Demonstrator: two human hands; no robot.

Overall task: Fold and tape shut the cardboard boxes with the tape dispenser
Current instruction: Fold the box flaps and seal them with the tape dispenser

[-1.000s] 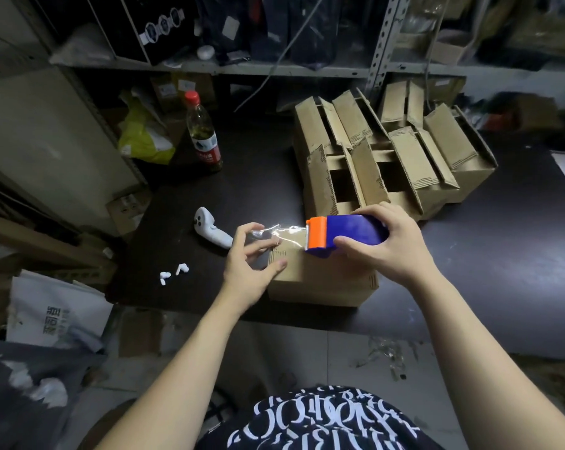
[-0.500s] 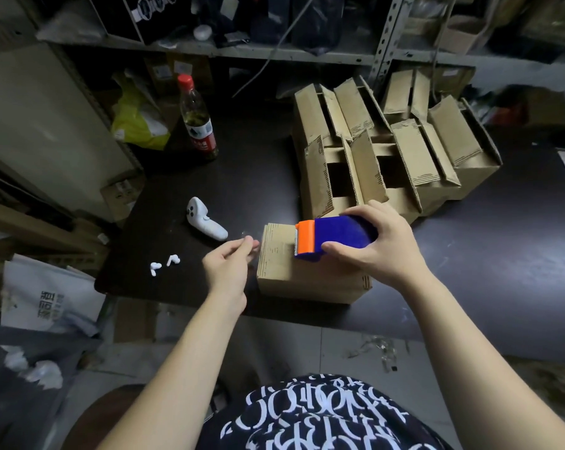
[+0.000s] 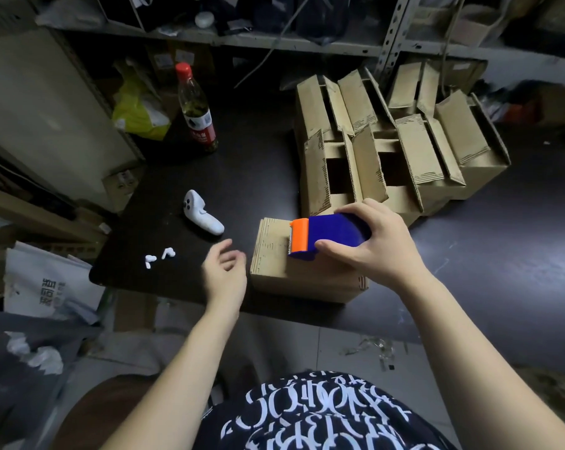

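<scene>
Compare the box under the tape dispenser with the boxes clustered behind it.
The front box has its flaps folded flat; the back boxes have flaps standing up, with dark openings showing. The front box sits alone near the table edge; the back boxes are packed together. The right hand holds the tape dispenser on the front box; nothing touches the back boxes. Both are brown corrugated cardboard on the dark table.

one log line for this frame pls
step: taping | right hand: grips dispenser on top of box | left hand: holds nothing, beside box | open boxes: behind, untaped
</scene>
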